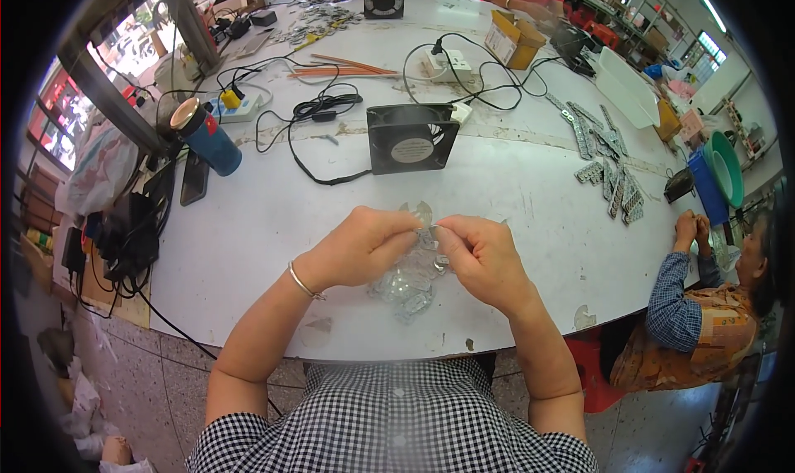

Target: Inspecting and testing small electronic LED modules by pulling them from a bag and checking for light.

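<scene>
Near the front of the white table (273, 216), my left hand (364, 243) and my right hand (487, 259) are close together, fingertips almost meeting. Both pinch at a small, thin piece between them that is too small to name. Under and between the hands lies a loose heap of clear, shiny plastic-like pieces (404, 287). A few thin translucent bits (425, 212) show just beyond my fingertips. Past them a black square fan (411, 137) stands upright, its cable running left.
At left stand a blue tumbler (214, 144) and a phone (195, 180). Power strips (447, 65) and black cables lie farther back. Silvery strips (609, 154) are piled at right, near a white tray (627, 86). A person (704, 307) sits at the right edge; others work opposite.
</scene>
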`<action>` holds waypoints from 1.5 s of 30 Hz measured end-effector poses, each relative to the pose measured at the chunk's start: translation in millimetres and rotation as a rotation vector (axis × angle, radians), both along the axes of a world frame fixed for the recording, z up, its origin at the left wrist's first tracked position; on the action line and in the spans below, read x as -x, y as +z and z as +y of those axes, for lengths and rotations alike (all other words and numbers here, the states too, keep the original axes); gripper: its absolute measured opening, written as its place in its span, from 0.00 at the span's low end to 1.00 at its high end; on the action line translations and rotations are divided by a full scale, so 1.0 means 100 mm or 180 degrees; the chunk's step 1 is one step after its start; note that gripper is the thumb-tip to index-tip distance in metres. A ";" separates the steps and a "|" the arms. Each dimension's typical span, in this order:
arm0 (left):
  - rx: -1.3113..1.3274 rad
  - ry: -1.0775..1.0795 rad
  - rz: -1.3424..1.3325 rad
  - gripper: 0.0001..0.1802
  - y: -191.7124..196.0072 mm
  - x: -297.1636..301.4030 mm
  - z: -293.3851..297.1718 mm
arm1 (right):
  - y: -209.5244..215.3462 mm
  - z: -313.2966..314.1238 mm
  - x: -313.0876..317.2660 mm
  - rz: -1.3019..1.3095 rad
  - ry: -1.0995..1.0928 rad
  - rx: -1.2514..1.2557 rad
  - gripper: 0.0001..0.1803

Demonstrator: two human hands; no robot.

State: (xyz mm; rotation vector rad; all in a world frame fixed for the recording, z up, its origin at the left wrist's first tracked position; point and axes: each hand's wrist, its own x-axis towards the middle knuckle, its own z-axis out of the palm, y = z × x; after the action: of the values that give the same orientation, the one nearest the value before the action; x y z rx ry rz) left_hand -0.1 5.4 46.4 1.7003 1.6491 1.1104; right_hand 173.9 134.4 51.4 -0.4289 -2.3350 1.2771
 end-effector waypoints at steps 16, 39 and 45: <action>0.0577 -0.0028 -0.0117 0.09 0.01 0.03 0.20 | -0.14 0.08 0.03 -0.0356 -0.0024 0.0661 0.11; 0.0695 -0.0269 0.0211 0.11 -0.02 0.16 0.07 | -0.18 -0.01 0.11 -0.0245 0.0238 0.0463 0.08; 0.0898 -0.0464 -0.0345 0.13 -0.02 0.27 0.07 | -0.06 -0.04 0.10 -0.0219 0.0264 0.1349 0.10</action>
State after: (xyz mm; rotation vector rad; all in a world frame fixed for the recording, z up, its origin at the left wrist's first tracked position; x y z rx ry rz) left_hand -27.2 12.3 44.1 1.5242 1.5086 0.8417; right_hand 163.5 130.6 44.9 -0.5183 -2.1476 1.8320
